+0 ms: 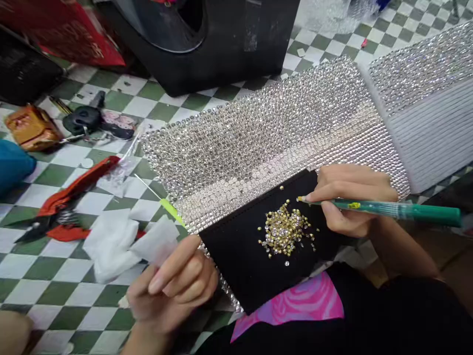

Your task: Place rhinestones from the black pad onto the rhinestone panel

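Note:
A green pen (399, 211) is gripped in my right hand (351, 197), its yellowish tip pointing left over a black sheet (236, 266). Loose gold-backed rhinestones (284, 229) lie heaped on that sheet, just left of the pen tip. My left hand (177, 286) is closed, thumb and index finger together, by the sheet's left edge; whether anything small is pinched there is hidden. A thin white piece of paper or tissue (158, 239) shows right behind its fingers. Beyond the sheet stretches a panel covered in rows of silver rhinestones (251, 138), with a paler, partly bare band.
Red-handled pruning shears (81, 187), crumpled white tissue (113, 244) and a lime-handled thin tool (170, 209) lie at left on the checkered surface (40, 296). Keys (83, 118) and an orange case (33, 127) are farther back. A black box (236, 49) stands behind the panel.

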A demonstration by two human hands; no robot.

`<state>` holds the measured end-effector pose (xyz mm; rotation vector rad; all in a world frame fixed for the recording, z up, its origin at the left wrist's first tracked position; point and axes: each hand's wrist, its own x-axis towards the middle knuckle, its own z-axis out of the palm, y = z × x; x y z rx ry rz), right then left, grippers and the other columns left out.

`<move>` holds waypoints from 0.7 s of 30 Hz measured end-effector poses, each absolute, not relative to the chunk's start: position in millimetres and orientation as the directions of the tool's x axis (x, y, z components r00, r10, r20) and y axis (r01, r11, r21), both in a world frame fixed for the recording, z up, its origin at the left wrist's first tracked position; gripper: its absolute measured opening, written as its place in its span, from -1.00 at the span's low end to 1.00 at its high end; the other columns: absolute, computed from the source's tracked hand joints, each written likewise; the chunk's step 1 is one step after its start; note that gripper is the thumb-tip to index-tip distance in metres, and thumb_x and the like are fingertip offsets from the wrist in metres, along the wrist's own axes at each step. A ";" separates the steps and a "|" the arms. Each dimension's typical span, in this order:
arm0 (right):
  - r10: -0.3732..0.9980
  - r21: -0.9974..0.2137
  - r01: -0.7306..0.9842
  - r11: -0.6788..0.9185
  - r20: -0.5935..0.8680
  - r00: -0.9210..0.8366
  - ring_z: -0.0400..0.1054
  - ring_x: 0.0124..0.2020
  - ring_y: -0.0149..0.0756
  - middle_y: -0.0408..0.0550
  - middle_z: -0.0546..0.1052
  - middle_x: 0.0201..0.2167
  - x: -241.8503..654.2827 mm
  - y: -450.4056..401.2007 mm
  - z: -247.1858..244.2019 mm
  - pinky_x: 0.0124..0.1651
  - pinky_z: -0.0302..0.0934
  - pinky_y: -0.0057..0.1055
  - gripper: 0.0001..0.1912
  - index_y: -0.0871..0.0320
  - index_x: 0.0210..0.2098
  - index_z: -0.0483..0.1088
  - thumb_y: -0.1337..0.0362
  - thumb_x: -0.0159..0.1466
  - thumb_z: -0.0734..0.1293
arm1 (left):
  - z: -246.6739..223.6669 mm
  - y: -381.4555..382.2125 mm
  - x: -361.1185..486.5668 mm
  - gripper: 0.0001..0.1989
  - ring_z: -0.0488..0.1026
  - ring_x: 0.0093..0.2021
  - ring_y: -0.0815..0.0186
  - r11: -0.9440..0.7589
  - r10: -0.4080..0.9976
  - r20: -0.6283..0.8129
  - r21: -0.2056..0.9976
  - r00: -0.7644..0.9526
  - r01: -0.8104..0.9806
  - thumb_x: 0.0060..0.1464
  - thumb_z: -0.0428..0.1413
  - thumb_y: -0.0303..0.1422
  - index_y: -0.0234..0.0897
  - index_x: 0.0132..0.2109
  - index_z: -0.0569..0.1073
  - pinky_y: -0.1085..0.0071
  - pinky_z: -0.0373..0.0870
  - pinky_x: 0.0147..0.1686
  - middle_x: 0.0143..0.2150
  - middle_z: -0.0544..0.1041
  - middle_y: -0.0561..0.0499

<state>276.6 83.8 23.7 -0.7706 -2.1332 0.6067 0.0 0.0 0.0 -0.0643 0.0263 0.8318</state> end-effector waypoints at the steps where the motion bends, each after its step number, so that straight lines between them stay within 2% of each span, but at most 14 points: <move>1: 0.673 -0.608 0.329 0.723 0.511 -0.534 0.22 -0.60 -0.44 -0.17 0.35 -0.60 277.7 83.9 23.0 -0.53 0.13 -0.40 -0.80 0.16 -0.42 0.42 0.54 0.05 0.24 | 1.7 -0.9 0.6 -0.42 -0.22 -0.74 0.62 0.654 0.751 -0.074 -0.060 0.656 -0.754 0.27 0.16 -0.27 -0.32 -0.58 0.02 0.57 -0.28 -0.71 -0.70 -0.08 0.27; 6: 0.627 -0.538 0.349 0.768 0.515 -0.585 0.20 -0.57 -0.44 -0.19 0.33 -0.60 280.2 83.7 22.2 -0.51 0.12 -0.40 -0.77 0.13 -0.37 0.41 0.54 0.08 0.22 | 7.0 -3.2 2.9 -0.43 -0.25 -0.75 0.64 0.637 0.759 -0.129 -0.060 0.639 -0.769 0.24 0.19 -0.31 -0.33 -0.59 0.04 0.60 -0.28 -0.71 -0.71 -0.11 0.28; 11: 0.650 -0.568 0.346 0.747 0.514 -0.559 0.24 -0.55 -0.46 -0.19 0.36 -0.59 280.4 83.2 22.6 -0.49 0.14 -0.42 -0.79 0.12 -0.38 0.41 0.52 0.12 0.23 | 7.6 -2.7 3.7 -0.44 -0.27 -0.74 0.63 0.628 0.759 -0.171 -0.063 0.628 -0.776 0.24 0.18 -0.31 -0.34 -0.59 0.04 0.59 -0.28 -0.70 -0.70 -0.12 0.28; 21: 0.695 -0.632 0.332 0.700 0.497 -0.520 0.25 -0.59 -0.45 -0.16 0.36 -0.60 278.4 81.6 24.2 -0.50 0.15 -0.41 -0.81 0.17 -0.44 0.41 0.54 0.10 0.23 | 9.5 -0.1 6.4 -0.42 -0.26 -0.75 0.63 0.631 0.760 -0.121 -0.098 0.639 -0.769 0.21 0.20 -0.43 -0.31 -0.59 -0.02 0.61 -0.28 -0.72 -0.72 -0.13 0.29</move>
